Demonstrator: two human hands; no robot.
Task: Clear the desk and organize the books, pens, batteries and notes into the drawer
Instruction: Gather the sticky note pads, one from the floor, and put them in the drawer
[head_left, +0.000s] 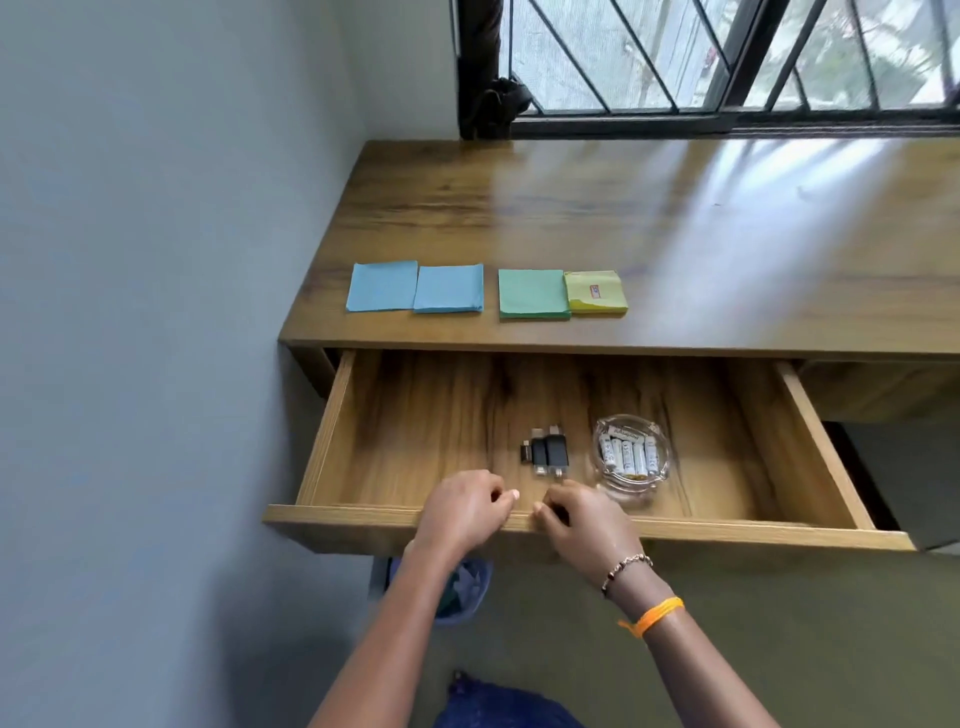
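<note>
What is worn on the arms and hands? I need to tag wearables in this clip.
Both forearms are bare, with no sleeves in view. The left hand and its wrist carry nothing. The right hand wrist has a beaded bracelet and an orange thread band.

Window (727, 57): dark frame with slanted bars, behind the bench.
Dark bundled fabric (501, 101): hangs at the window's left corner.
Wall (156, 260): pale grey-blue, at left.
Black USB sticks (546, 451): small cluster, just left of a clear glass ashtray (660, 470).
Floor (779, 623): olive.
Blue bin (467, 592): on the floor.
</note>
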